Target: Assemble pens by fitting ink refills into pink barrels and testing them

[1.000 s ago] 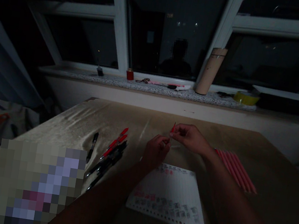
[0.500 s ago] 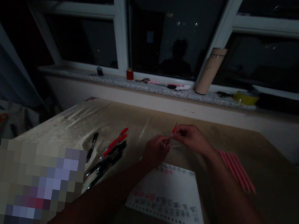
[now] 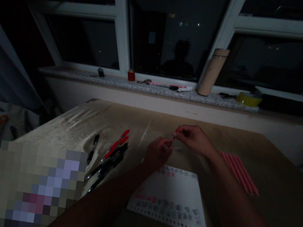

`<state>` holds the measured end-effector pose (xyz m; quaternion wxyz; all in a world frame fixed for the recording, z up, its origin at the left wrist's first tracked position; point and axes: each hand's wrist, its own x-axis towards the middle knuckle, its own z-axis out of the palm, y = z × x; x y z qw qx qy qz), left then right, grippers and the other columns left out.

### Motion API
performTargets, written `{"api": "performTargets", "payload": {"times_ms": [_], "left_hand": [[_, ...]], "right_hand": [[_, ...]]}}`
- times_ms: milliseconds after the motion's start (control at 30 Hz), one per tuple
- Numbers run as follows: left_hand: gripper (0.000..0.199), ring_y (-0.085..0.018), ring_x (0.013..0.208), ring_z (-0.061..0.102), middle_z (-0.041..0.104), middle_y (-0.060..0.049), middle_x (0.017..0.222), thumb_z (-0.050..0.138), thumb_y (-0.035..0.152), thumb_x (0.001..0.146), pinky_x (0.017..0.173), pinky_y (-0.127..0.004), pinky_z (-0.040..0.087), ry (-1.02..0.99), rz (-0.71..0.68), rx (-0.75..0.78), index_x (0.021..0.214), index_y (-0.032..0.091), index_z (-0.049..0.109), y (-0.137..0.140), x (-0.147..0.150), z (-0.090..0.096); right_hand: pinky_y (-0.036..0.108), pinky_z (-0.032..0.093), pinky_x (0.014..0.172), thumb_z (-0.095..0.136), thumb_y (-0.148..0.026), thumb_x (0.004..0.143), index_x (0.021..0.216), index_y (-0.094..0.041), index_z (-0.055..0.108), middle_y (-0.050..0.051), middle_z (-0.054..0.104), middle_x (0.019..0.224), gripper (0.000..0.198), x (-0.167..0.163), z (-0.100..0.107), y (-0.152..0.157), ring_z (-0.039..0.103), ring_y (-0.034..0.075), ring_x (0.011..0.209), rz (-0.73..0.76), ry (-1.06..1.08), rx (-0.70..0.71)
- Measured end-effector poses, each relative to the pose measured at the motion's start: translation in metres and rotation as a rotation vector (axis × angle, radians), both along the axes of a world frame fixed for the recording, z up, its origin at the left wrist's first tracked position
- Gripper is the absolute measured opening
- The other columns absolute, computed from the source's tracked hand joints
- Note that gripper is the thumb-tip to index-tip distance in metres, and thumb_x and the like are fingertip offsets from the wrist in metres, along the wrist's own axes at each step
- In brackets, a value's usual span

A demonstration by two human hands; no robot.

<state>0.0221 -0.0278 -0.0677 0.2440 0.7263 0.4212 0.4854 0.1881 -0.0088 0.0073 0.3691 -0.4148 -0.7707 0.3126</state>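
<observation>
Above the top edge of the notebook sheet (image 3: 173, 192), both of my hands meet at a small red pen (image 3: 178, 129). My right hand (image 3: 193, 138) pinches its red part between thumb and fingertips. Just below and to the left, my left hand (image 3: 160, 151) is closed around the lower part, which looks pale or clear; my fingers hide most of it. A thin pale strip (image 3: 177, 148) shows on the table beside my left fingers. Black and red scribbled marks cover rows of the ruled sheet, which has punched holes along its near edge.
Left of my hands lie red pens (image 3: 125, 134) and several black pens (image 3: 109, 164), with one black pen (image 3: 93, 148) apart. Several pink sticks (image 3: 240, 174) lie right of my forearm. A tan cylinder (image 3: 213, 73), red jar (image 3: 131, 75) and yellow tape (image 3: 248, 100) stand on the sill.
The red part has shifted slightly, and less of it shows above my right fingertips. My hands stay in nearly the same place.
</observation>
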Motion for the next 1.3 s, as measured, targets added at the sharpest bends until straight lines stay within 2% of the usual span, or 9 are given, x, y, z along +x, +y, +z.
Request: {"api": "performTargets", "payload": {"times_ms": [167, 467, 767, 867, 933, 1033, 1167, 1300], "left_hand": [[0.019, -0.009, 0.060, 0.051, 0.060, -0.002, 0.081, 0.054, 0.030, 0.080, 0.062, -0.021, 0.043, 0.000, 0.001, 0.030, 0.090, 0.016, 0.061, 0.000, 0.001, 0.000], [0.020, -0.010, 0.061, 0.053, 0.061, -0.002, 0.076, 0.054, 0.032, 0.080, 0.062, -0.022, 0.044, -0.002, -0.019, -0.026, 0.090, 0.017, 0.062, 0.001, 0.000, -0.002], [0.022, -0.010, 0.060, 0.054, 0.060, -0.002, 0.074, 0.051, 0.031, 0.082, 0.060, -0.021, 0.044, -0.006, -0.017, -0.015, 0.095, 0.016, 0.061, 0.000, 0.000, 0.000], [0.023, -0.010, 0.059, 0.053, 0.060, -0.002, 0.073, 0.051, 0.032, 0.082, 0.059, -0.021, 0.044, -0.004, 0.001, -0.015, 0.096, 0.016, 0.060, 0.001, 0.000, -0.004], [0.024, -0.010, 0.059, 0.053, 0.060, -0.002, 0.071, 0.051, 0.032, 0.082, 0.059, -0.021, 0.043, -0.007, 0.010, -0.022, 0.097, 0.015, 0.060, 0.002, 0.000, -0.005], [0.025, -0.010, 0.059, 0.054, 0.059, -0.002, 0.070, 0.052, 0.032, 0.082, 0.058, -0.021, 0.043, -0.013, 0.008, -0.027, 0.098, 0.015, 0.060, 0.002, 0.000, -0.007], [0.024, -0.011, 0.060, 0.055, 0.060, -0.002, 0.071, 0.052, 0.031, 0.082, 0.058, -0.021, 0.044, -0.022, 0.003, -0.034, 0.098, 0.015, 0.060, 0.003, 0.000, -0.007], [0.024, -0.011, 0.061, 0.055, 0.062, -0.002, 0.073, 0.053, 0.031, 0.081, 0.059, -0.021, 0.044, -0.025, 0.009, -0.039, 0.098, 0.016, 0.061, 0.003, 0.000, -0.007]], "right_hand": [[0.023, 0.032, 0.052, 0.061, -0.042, 0.075, 0.064, -0.017, 0.057, -0.004, 0.046, 0.057, 0.028, -0.001, 0.000, 0.000, 0.039, 0.009, 0.053, -0.001, -0.015, -0.001], [0.023, 0.029, 0.051, 0.059, -0.041, 0.077, 0.062, -0.017, 0.055, -0.004, 0.039, 0.055, 0.028, -0.001, 0.002, -0.002, 0.034, 0.009, 0.054, -0.017, -0.029, 0.049], [0.023, 0.034, 0.052, 0.063, -0.047, 0.073, 0.068, -0.016, 0.061, -0.003, 0.049, 0.058, 0.031, 0.001, -0.001, 0.001, 0.042, 0.010, 0.054, -0.030, -0.030, -0.015], [0.023, 0.038, 0.056, 0.056, -0.050, 0.077, 0.075, -0.014, 0.064, 0.001, 0.058, 0.063, 0.037, 0.007, -0.005, 0.006, 0.049, 0.012, 0.057, -0.042, -0.024, -0.062], [0.024, 0.040, 0.056, 0.049, -0.051, 0.082, 0.073, -0.014, 0.063, 0.003, 0.060, 0.065, 0.041, 0.013, -0.013, 0.012, 0.052, 0.013, 0.058, -0.068, -0.040, -0.082], [0.023, 0.039, 0.055, 0.047, -0.042, 0.083, 0.070, -0.014, 0.063, 0.003, 0.061, 0.063, 0.035, 0.020, -0.030, 0.020, 0.052, 0.013, 0.057, -0.102, -0.174, -0.026], [0.022, 0.036, 0.053, 0.055, -0.019, 0.069, 0.066, -0.015, 0.065, 0.001, 0.061, 0.059, 0.011, 0.022, -0.053, 0.025, 0.051, 0.012, 0.054, -0.091, -0.499, 0.014], [0.022, 0.038, 0.057, 0.054, -0.009, 0.062, 0.070, -0.017, 0.068, 0.004, 0.067, 0.067, 0.018, 0.017, -0.059, 0.023, 0.057, 0.014, 0.060, -0.104, -0.633, 0.002]]}}
